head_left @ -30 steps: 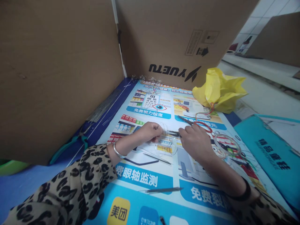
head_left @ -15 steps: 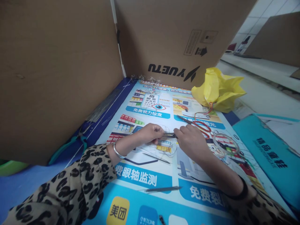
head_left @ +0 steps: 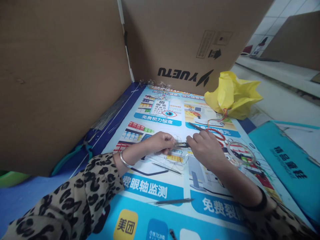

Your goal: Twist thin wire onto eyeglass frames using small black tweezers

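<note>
The bag point(head_left: 233, 96) is yellow. In front of it, scissors point(head_left: 199, 127) have red handles, the held pliers point(head_left: 182, 145) look dark, and 2 tan sleeves point(head_left: 100, 180) have black spots.

Left hand point(head_left: 162, 142) pinched, right hand point(head_left: 207, 147) curled, near each other.

The light over here is dim and cool, stronger toward the right, where the tiled wall point(head_left: 277, 21) looks pale, while the cardboard point(head_left: 60, 73) across the upper left sinks into dull brown shade, with a darker shadow beside its corner seam. A small glint sits on the silver bracelet point(head_left: 125, 160) left of centre. Everything looks slightly soft: the thin wires point(head_left: 184, 161) mid-frame almost dissolve, and wide-angle distortion stretches the sleeves point(head_left: 100, 180) toward the lower corners.
</note>
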The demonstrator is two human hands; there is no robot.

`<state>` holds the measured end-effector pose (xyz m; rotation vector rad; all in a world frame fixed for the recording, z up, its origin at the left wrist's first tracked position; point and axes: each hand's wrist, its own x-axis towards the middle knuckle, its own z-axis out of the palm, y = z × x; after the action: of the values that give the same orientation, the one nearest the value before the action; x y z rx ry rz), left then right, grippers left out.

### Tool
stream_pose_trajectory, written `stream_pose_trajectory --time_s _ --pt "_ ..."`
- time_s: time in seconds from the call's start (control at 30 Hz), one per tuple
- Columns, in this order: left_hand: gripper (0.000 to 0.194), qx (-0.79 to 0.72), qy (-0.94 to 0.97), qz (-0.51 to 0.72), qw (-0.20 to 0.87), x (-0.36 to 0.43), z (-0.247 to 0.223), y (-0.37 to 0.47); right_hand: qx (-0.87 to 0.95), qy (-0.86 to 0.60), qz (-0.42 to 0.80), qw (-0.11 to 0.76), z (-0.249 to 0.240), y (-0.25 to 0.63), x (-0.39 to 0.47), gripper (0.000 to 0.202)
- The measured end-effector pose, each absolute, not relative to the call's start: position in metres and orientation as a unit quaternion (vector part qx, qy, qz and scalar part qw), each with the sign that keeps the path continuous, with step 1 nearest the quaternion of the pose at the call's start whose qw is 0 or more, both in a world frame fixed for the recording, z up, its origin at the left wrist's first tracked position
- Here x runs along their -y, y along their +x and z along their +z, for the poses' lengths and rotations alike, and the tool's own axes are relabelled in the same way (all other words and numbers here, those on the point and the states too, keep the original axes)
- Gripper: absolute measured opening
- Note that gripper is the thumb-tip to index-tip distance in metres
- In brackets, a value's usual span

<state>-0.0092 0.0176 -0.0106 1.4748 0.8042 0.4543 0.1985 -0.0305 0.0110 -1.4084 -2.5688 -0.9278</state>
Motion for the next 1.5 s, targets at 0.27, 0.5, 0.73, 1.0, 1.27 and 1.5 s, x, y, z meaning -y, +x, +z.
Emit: stream_pose_trajectory --time_s 0.27,0.5,0.73,1.0,1.27,1.5 --pt "0.012 -0.351 0.652 0.192 0.644 -0.017 -0.007 -0.009 0.842 -0.461 -0.276 0.052 0.007 0.199 0.029 0.012" --pt "0.013 -0.362 0.644 0.188 0.647 -0.015 -0.004 -0.009 0.845 -0.46 -0.265 0.056 0.006 0.198 0.03 0.013" --pt "0.01 -0.35 0.643 0.195 0.653 -0.016 -0.006 -0.008 0.846 -0.465 -0.256 0.053 0.005 0.198 0.03 0.013" --pt "0.01 -0.349 0.636 0.197 0.66 -0.016 -0.006 -0.008 0.844 -0.482 -0.231 0.049 0.0 0.196 0.029 0.012" --pt "0.006 -0.347 0.614 0.21 0.677 -0.015 -0.007 -0.007 0.822 -0.536 -0.192 0.035 -0.001 0.192 0.034 0.015" --pt "0.019 -0.345 0.612 0.208 0.68 -0.016 -0.009 -0.009 0.831 -0.537 -0.136 0.055 -0.001 0.194 0.03 0.014"
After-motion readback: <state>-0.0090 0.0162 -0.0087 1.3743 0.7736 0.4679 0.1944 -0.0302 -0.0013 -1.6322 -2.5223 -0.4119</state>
